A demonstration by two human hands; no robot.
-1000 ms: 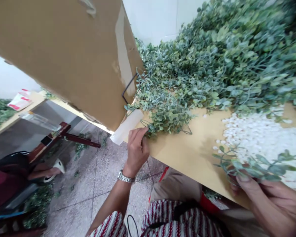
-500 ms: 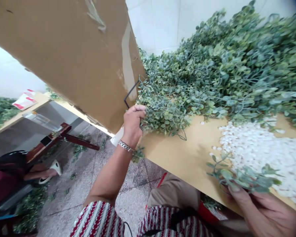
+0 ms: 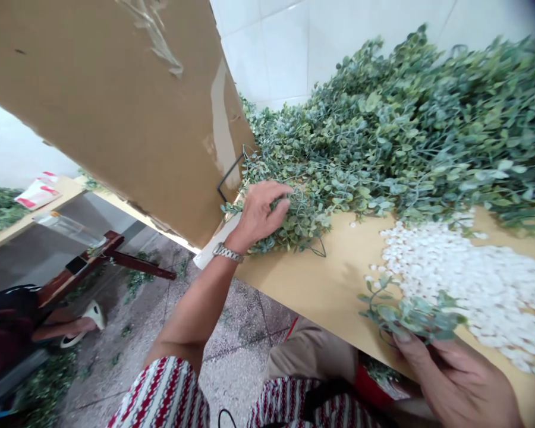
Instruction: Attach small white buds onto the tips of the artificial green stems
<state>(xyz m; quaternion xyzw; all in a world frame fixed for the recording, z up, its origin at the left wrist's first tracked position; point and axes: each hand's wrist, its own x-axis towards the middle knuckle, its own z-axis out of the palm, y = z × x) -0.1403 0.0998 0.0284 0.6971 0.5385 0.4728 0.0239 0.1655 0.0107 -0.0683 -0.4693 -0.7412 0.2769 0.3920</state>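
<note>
My right hand (image 3: 459,374) pinches a sprig of artificial green leaves (image 3: 421,315) between thumb and fingers, low over the front edge of the table. My left hand (image 3: 265,214), with a metal watch band at the wrist, is over a small bunch of leafy stems (image 3: 305,223). Its thumb and forefinger are apart, with nothing seen between them; the other fingers are partly hidden. Behind lies a large heap of the same leafy stems (image 3: 428,131). White small round pieces (image 3: 463,273) are spread on the table beyond my right hand.
A big cardboard box (image 3: 116,107) stands at the left end of the wooden table (image 3: 303,285). A bent black rod (image 3: 229,172) is by its corner. At far left are another table, a dark red wooden leg (image 3: 142,261) and a seated person's foot (image 3: 91,318).
My left hand has shifted right from the box's corner onto the leafy bunch, and its fingers have loosened. My right hand still holds its sprig. The whole view has shifted slightly.
</note>
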